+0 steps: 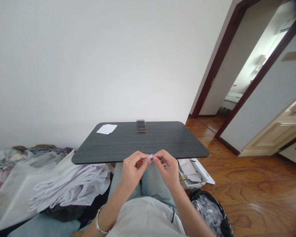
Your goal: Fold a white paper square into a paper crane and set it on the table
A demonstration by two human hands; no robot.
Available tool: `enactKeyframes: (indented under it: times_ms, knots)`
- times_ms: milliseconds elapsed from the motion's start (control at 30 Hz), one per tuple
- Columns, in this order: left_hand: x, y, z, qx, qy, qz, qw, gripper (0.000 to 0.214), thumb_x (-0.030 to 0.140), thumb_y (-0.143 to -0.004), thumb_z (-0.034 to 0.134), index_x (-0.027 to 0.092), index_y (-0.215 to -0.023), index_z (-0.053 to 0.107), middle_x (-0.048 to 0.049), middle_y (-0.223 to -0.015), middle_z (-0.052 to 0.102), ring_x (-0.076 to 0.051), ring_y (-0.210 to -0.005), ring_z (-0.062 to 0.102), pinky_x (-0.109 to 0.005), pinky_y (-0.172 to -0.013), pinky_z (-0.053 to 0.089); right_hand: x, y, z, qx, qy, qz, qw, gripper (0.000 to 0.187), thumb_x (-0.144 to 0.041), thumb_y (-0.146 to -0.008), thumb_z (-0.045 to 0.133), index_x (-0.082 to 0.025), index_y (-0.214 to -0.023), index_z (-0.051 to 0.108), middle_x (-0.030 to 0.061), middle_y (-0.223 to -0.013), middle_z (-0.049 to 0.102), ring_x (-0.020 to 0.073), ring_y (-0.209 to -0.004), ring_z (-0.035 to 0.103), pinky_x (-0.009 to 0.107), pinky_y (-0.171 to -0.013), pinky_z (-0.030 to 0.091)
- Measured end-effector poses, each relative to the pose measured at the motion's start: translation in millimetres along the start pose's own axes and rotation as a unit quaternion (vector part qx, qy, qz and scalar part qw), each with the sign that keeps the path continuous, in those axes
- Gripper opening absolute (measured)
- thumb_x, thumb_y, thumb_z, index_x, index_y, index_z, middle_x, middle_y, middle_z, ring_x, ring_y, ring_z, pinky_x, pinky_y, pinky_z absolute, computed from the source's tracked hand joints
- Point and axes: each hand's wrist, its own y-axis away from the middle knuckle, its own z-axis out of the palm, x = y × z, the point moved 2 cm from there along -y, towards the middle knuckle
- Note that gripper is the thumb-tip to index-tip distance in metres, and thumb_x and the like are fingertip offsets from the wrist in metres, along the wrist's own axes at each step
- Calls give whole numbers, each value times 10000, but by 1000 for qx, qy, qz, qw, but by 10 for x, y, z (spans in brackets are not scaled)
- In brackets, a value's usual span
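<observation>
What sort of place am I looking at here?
Probably a room in someone's home: a dark-framed wooden doorway opens onto another room, a glossy brown wood-grain floor runs up to it, and a loose pile of whitish cloth lies beside the person.

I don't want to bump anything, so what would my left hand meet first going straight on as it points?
Beyond the white piece it pinches, your left hand would likely meet your right hand first, though depth is unclear.
</observation>
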Motion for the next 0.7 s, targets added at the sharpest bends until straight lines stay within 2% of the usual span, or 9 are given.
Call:
enactKeyframes:
  times_ms: [167,400,700]
  knots:
    - [3,-12,-1,-5,27,-28,999,99,224,-778,607,150,-753,667,-29,-707,644,-126,-650,596,-217,-603,506,33,1,-10,-16,1,-7,1000,115,-182,-822,536,-189,-749,624,9,-682,606,128,-621,552,206,-494,416]
    - [-7,-27,-2,-14,75,-82,994,137,273,-751,639,142,-733,678,-39,-712,660,-139,-654,613,-232,-607,524,12,-16,-34,-27,33,-61,997,85,-172,-807,549,-198,-793,629,19,-705,619,133,-624,559,206,-457,418]
    - [8,-30,4,-11,82,-83,993,120,259,-742,645,144,-727,679,-35,-700,653,-138,-650,610,-228,-604,520,-4,-14,-31,-16,34,-55,998,113,-157,-819,533,-199,-777,628,19,-693,618,132,-614,551,217,-472,417]
